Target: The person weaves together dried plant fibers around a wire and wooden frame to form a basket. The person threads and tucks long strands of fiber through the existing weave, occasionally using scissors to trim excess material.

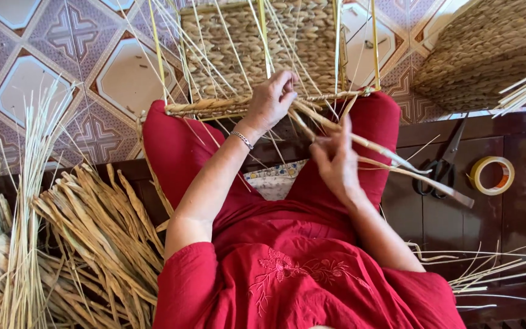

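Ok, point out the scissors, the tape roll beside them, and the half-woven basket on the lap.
scissors [438, 167]: head view, on the dark handles near the pivot.
tape roll [480, 172]: head view, on the left side of its yellow ring.
half-woven basket [232, 49]: head view, on the woven wall above the left hand [270, 100].

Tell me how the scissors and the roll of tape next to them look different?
The scissors are black and long with two pointed blades, while the roll of tape is yellowish and round, a ring with a hole through its middle. The scissors have two finger loops; the roll of tape has none. Both lie flat on the dark wooden bench, close together but not touching.
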